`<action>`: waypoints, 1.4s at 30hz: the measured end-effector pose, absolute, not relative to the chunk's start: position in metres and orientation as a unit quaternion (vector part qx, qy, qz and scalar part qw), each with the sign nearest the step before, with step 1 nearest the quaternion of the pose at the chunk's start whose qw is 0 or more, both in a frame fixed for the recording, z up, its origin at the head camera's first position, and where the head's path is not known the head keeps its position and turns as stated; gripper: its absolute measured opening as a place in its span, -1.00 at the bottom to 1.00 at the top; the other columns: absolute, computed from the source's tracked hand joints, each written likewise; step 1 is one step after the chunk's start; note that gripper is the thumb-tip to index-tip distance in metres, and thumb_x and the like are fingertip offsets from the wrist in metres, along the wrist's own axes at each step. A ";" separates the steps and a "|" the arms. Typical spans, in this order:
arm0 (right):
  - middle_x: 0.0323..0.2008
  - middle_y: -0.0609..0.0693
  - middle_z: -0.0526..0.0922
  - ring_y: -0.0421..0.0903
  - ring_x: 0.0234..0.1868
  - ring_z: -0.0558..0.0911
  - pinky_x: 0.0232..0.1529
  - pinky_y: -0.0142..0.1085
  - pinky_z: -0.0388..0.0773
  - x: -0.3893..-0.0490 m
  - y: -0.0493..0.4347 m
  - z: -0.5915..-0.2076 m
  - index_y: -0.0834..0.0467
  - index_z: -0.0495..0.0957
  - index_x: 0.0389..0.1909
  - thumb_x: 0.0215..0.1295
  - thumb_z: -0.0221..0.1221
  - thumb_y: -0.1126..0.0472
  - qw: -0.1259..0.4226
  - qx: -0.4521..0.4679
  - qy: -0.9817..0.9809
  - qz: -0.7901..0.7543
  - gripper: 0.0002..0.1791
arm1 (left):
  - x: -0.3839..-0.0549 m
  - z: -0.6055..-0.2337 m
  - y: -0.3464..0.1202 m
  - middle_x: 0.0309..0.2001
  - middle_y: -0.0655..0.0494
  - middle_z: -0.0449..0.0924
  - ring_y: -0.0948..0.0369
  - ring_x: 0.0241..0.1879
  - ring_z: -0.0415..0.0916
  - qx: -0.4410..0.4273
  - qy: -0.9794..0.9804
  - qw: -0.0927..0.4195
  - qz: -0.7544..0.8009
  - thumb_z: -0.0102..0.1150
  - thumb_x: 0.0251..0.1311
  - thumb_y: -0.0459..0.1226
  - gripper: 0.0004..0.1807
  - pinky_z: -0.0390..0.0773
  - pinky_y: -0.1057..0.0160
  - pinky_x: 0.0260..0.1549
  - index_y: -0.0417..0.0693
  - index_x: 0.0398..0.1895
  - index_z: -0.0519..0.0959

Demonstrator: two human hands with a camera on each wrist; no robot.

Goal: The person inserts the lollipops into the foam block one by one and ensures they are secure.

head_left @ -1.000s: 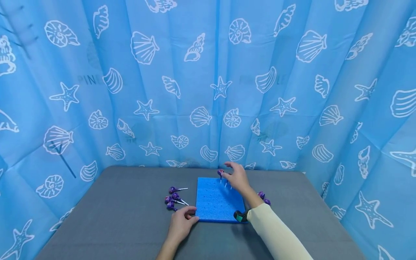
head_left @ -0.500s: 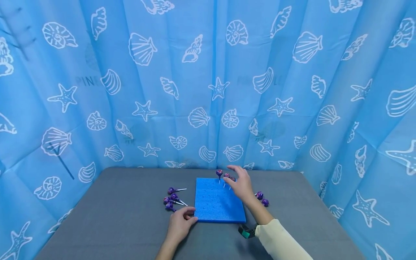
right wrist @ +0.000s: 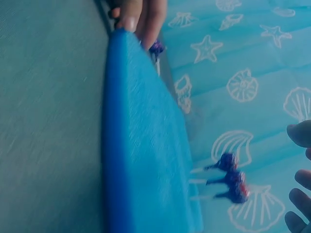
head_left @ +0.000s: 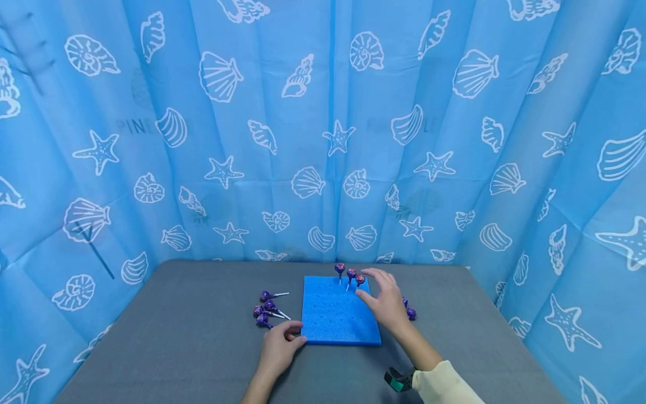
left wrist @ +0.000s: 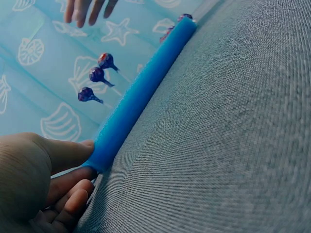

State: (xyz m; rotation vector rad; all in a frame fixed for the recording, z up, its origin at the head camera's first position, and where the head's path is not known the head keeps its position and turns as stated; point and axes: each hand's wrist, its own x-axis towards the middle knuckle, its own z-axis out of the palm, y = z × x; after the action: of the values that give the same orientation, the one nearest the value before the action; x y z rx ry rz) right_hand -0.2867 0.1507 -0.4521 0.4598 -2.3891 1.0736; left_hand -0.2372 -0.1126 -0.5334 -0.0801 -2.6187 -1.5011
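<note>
A blue foam block [head_left: 338,320] lies flat on the table. At its front left corner my left hand [head_left: 280,343] pinches the edge; in the left wrist view the thumb [left wrist: 73,154] is on the upper side and the index finger below. Three purple-wrapped lollipops stand upright in the foam near its far edge: a left one [head_left: 340,269], a middle one [head_left: 351,274] and a right one [head_left: 360,279]. Just right of them my right hand [head_left: 387,300] is in the air, fingers spread and holding nothing.
Several lollipops [head_left: 267,308] lie on the grey table [head_left: 212,348] left of the foam. More lollipops [head_left: 411,313] lie to the right, partly behind my right hand. A blue curtain [head_left: 282,140] with shell prints hangs behind the table.
My right hand has let go of the left standing lollipop and moved right, uncovering the other two. The left hand stays at the foam's corner.
</note>
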 end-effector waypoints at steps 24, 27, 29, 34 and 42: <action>0.19 0.24 0.49 0.23 0.21 0.37 0.14 0.20 0.28 -0.300 0.219 -0.496 0.20 0.47 0.19 0.18 0.36 0.26 0.178 0.097 -0.917 0.344 -0.46 | -0.234 -0.527 -0.113 -0.23 0.13 0.67 0.26 -0.40 0.45 -0.032 -0.868 0.072 -0.490 0.40 0.07 -0.33 -0.70 0.42 0.25 -0.42 -0.08 -0.09 0.66; 0.20 0.25 0.47 0.25 0.22 0.36 0.14 0.20 0.28 -0.302 0.225 -0.500 0.20 0.46 0.20 0.19 0.34 0.24 0.162 0.091 -0.924 0.334 -0.45 | -0.234 -0.526 -0.113 -0.23 0.14 0.67 0.27 -0.40 0.45 -0.026 -0.869 0.068 -0.490 0.39 0.07 -0.33 -0.71 0.42 0.25 -0.41 -0.07 -0.09 0.66; 0.19 0.27 0.48 0.27 0.22 0.36 0.13 0.21 0.28 -0.303 0.227 -0.502 0.21 0.46 0.21 0.18 0.35 0.23 0.154 0.092 -0.929 0.325 -0.44 | -0.234 -0.527 -0.113 -0.23 0.15 0.67 0.28 -0.40 0.44 -0.023 -0.869 0.066 -0.489 0.39 0.07 -0.32 -0.70 0.42 0.25 -0.40 -0.06 -0.08 0.66; 0.15 0.23 0.52 0.27 0.20 0.38 0.11 0.23 0.28 -0.305 0.231 -0.506 0.20 0.48 0.20 0.15 0.37 0.19 0.137 0.108 -0.937 0.303 -0.42 | -0.234 -0.528 -0.113 -0.24 0.15 0.67 0.27 -0.41 0.44 -0.027 -0.870 0.070 -0.486 0.39 0.07 -0.32 -0.71 0.41 0.24 -0.42 -0.07 -0.09 0.66; 0.08 0.13 0.59 0.24 0.19 0.39 0.10 0.24 0.25 -0.306 0.228 -0.509 0.15 0.52 0.17 0.12 0.39 0.23 0.113 0.148 -0.946 0.265 -0.45 | -0.235 -0.532 -0.112 -0.24 0.16 0.67 0.29 -0.41 0.44 -0.025 -0.871 0.069 -0.486 0.40 0.06 -0.32 -0.71 0.41 0.25 -0.42 -0.05 -0.09 0.67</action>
State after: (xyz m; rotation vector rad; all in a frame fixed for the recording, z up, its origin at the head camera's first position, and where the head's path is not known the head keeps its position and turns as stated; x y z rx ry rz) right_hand -0.3055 0.2285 -0.5088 0.4339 -2.7755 0.7767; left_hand -0.2352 -0.1123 -0.5315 -0.0766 -2.6217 -1.4646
